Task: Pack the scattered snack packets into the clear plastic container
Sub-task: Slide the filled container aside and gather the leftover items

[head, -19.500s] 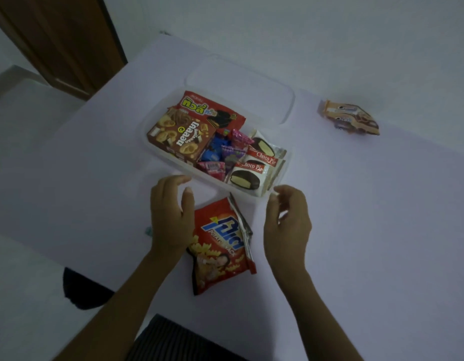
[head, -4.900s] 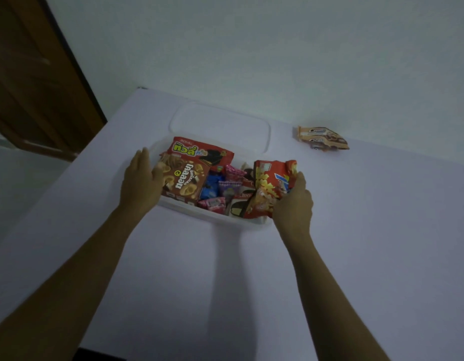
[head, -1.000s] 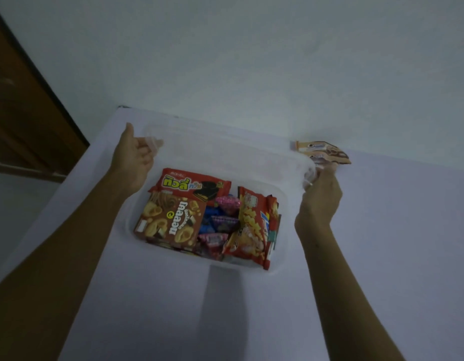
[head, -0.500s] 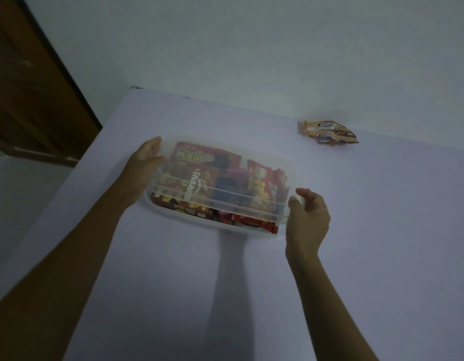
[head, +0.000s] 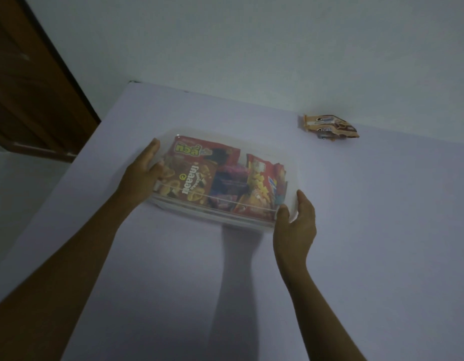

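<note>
Left hand (head: 143, 175): fingers (head: 153, 151) lie fairly straight along the left end of the clear plastic container (head: 212, 213), the thumb curled onto the top edge, so the end is gripped between them.
Right hand (head: 297, 222): thumb and fingertips (head: 302, 200) are partly closed round the near right corner, pinching the rim where the lid (head: 254, 147) meets the wall.

Change: half a second ago the lid hung tilted over the packets and the right hand was open just off that corner; now the lid lies flat on the container and the right hand has closed on it; a second ago the lid was held up behind the container.

Contents, seen through the lid: red packet with green lettering (head: 197, 149) at the far left; brown packet with white lettering (head: 189, 182) in front of it; small wrapped sweets (head: 228, 182) in the middle; red-and-yellow crisp packet (head: 262, 185) at the right, which lay loose on the table some twenty seconds ago.

The container rests on the pale table (head: 369, 243), about mid-width.

Surroundings: tan biscuit packet (head: 330, 126) lies outside, well apart, by the wall (head: 251, 48) at the far right; dark wooden door (head: 30, 87) at the left; a shadow (head: 236, 282) falls on the table between the forearms.
</note>
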Tool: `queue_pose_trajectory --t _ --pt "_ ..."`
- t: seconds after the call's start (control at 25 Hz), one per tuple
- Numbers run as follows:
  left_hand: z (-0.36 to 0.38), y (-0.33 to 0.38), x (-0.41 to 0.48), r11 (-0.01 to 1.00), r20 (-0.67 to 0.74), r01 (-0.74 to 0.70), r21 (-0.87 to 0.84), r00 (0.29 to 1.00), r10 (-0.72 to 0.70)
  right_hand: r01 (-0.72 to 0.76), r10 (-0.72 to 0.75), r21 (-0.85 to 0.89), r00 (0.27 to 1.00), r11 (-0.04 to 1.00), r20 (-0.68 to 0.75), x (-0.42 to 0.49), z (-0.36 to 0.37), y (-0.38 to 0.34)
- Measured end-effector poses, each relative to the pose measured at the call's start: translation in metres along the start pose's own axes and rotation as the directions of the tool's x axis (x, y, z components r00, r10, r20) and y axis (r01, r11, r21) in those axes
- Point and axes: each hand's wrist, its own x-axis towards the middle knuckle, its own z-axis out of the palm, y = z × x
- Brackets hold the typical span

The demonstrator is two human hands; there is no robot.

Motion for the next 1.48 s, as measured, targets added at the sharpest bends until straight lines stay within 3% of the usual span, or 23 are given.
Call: queue_pose_trajectory --t 0.2,0.48,0.64,0.8,0.96,1.12,1.24,1.48 --pt "0.002 -0.005 -0.004 0.992 0.002 -0.070 0.104 0.998 0.070 0.177 -0.166 -0.193 0.983 0.965 0.071 -0.004 0.008 0.027" --pt "0.007 -0.009 -0.005 0.955 0.008 -0.145 0.260 0.989 0.148 0.223 -0.212 -0.166 0.974 0.961 0.082 0.000 0.012 0.041" --pt "0.007 -0.012 -0.001 0.948 0.020 -0.129 0.290 0.992 0.128 0.108 -0.102 -0.050 0.990 0.993 0.101 0.003 0.009 0.044" --pt "0.008 -0.010 0.000 0.980 0.005 -0.078 0.186 0.997 0.078 0.013 -0.013 0.002 0.996 1.000 0.083 0.012 0.004 0.033" --pt "0.006 -0.008 0.002 0.984 0.023 0.168 -0.058 0.986 -0.167 -0.082 0.083 -0.016 0.993 0.996 0.080 0.033 -0.001 0.021" --pt "0.009 -0.005 0.006 0.956 -0.100 0.291 0.030 0.953 -0.287 -0.178 0.195 -0.138 0.972 0.974 0.128 0.042 0.005 0.016" --pt "0.012 -0.001 0.011 0.941 -0.168 0.331 0.071 0.934 -0.316 -0.324 0.341 -0.123 0.927 0.938 0.159 0.047 0.007 0.013" --pt "0.010 -0.001 0.014 0.913 -0.162 0.359 0.193 0.930 -0.331 -0.392 0.420 -0.157 0.878 0.906 0.229 0.057 0.002 0.008"
